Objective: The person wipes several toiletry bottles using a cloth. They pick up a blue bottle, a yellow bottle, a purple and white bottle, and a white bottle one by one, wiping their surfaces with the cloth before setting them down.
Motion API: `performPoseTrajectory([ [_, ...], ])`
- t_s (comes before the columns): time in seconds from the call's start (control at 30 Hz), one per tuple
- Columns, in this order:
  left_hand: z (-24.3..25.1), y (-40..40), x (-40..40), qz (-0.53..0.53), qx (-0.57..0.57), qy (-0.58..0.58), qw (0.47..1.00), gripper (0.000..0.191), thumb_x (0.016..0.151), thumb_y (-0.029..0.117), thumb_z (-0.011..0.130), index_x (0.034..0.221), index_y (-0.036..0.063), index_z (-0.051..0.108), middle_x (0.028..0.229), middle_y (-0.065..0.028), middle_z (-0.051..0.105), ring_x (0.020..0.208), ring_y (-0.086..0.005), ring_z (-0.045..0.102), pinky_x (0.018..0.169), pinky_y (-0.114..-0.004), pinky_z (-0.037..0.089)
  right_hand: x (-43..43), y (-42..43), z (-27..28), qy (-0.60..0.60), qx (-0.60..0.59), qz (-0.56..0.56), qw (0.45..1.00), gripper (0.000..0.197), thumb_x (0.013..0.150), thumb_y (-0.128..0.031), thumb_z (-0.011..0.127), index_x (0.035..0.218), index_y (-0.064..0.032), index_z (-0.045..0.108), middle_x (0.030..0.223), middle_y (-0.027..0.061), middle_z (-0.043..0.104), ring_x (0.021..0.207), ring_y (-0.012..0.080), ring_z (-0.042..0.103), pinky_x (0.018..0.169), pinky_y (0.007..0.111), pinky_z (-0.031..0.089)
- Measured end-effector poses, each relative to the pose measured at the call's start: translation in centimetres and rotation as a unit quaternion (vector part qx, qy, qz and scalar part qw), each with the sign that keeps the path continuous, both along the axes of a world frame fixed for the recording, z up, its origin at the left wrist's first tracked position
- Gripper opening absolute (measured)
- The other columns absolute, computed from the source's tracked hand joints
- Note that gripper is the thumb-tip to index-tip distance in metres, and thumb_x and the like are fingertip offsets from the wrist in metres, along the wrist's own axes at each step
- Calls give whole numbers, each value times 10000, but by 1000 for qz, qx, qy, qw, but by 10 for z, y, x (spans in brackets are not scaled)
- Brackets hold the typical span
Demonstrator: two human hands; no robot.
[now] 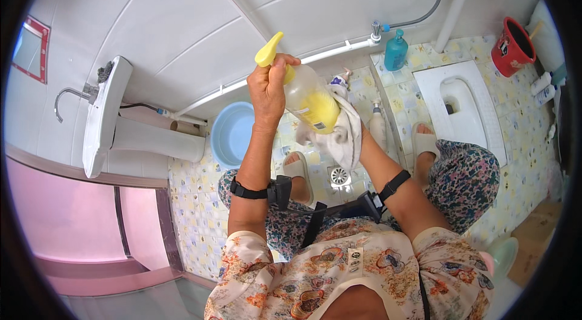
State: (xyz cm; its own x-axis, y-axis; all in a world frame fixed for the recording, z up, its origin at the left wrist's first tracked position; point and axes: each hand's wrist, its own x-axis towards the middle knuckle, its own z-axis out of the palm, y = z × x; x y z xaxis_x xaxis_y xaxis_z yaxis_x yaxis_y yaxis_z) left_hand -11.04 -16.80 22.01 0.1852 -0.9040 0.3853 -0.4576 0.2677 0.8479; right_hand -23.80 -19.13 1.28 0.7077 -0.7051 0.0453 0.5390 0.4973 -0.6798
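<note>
My left hand (267,90) grips the neck of a clear plastic pump bottle (305,95) with a yellow pump head (269,50) and yellow liquid inside. The bottle is tilted, its base lower and to the right. A greyish-white cloth (344,145) wraps around the base and hangs down beside it. My right hand (362,130) is behind that cloth, mostly hidden, and holds it against the bottle. Beneath the cloth, a floor drain (339,175) shows in the patterned tiles.
A light blue basin (234,138) stands left of the bottle. On the right are a pale pump bottle (377,127), a teal pump bottle (396,52), a squat toilet (464,108) and a red bucket (507,54). A pedestal sink (104,129) stands at the left wall.
</note>
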Motion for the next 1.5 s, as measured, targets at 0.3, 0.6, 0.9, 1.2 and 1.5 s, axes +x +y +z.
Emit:
performPoseTrajectory([
  [0.3,-19,40,-46,118,-77,142,980,822,806,279,724,1427,22,251,1317,-144,440,1164,-230,491,1001,-352,391,-23,4,85,-179,259,-48,948,482,909,-403,579,1257,-72,540,1199,96,595,1058,224,584,905,342,491],
  [0.6,-5,49,-36,33,-45,86,995,953,661,198,800,1421,25,251,1267,-143,469,1151,-243,503,989,-369,411,-31,8,163,68,-129,-312,939,345,918,-109,487,1247,-19,538,1115,89,632,1049,178,588,916,291,450],
  [0.9,-9,62,-48,-56,10,109,992,1009,620,270,795,1427,24,241,1306,-148,433,1191,-254,480,1008,-387,404,-50,-30,221,44,-135,-109,984,264,903,-120,500,1136,-34,588,996,38,643,881,113,613,794,245,484],
  [1.2,-19,50,-32,81,-59,179,979,893,741,542,731,1318,-27,355,1215,-157,521,1116,-249,542,947,-365,439,-27,14,211,14,-138,-247,959,352,895,-60,520,1244,-17,522,1151,80,596,1085,146,553,958,269,419],
  [1.5,-9,68,-30,31,-17,109,993,1011,645,623,766,1316,-15,361,1154,-146,549,1077,-228,552,920,-351,450,-28,14,225,113,-170,-280,938,283,857,16,512,1135,-3,560,994,58,636,911,107,591,797,247,480],
])
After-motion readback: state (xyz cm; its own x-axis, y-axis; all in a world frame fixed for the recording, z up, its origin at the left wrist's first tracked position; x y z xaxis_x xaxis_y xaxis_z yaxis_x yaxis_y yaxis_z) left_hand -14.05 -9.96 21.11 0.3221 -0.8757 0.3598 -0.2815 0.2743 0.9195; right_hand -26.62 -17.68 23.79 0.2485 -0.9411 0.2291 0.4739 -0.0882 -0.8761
